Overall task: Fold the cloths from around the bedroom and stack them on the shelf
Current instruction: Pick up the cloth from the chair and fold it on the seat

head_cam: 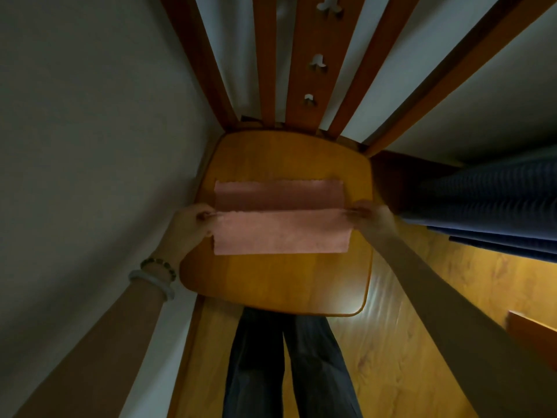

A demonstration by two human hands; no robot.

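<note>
A pink cloth [280, 233] lies across a rounded wooden shelf [271, 285], partly folded so that its near half overlaps the far half. My left hand [190, 224] pinches the cloth's left edge at the fold line. My right hand [370, 218] pinches the right edge at the same height. The cloth is stretched flat between both hands. Two bracelets sit on my left wrist.
A wall [90, 146] runs close along the left. Wooden slats with white hooks [318, 63] rise behind the shelf. Dark blue fabric [488, 206] lies to the right, over a wooden floor [407, 342]. My legs [286, 366] stand under the shelf's near edge.
</note>
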